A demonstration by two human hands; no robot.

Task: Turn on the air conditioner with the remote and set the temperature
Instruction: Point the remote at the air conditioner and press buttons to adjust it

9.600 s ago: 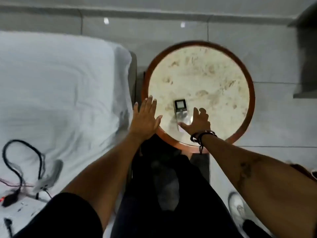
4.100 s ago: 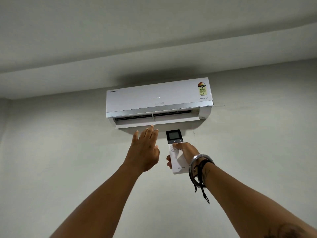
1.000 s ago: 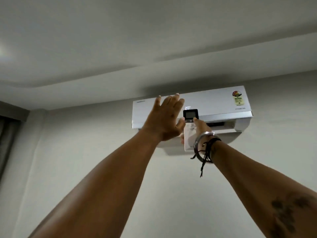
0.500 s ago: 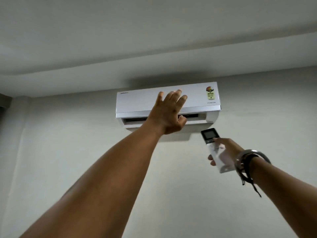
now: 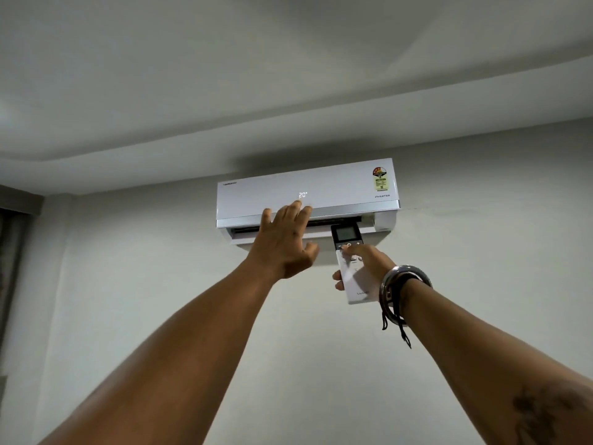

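The right hand [image 5: 369, 263], its grip clasping the remote [image 5: 351, 264], has swung back under the air conditioner [image 5: 337, 191], now reading 20; left hand [image 5: 285, 248], at 9 o'clock, stays spread, grip released.

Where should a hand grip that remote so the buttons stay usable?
Judging by the pose, wrap the lower body of the remote from behind, as the right hand does: fingers on the back, thumb free over the front. It is long and slim, with screen and keys at the top, facing the air conditioner.
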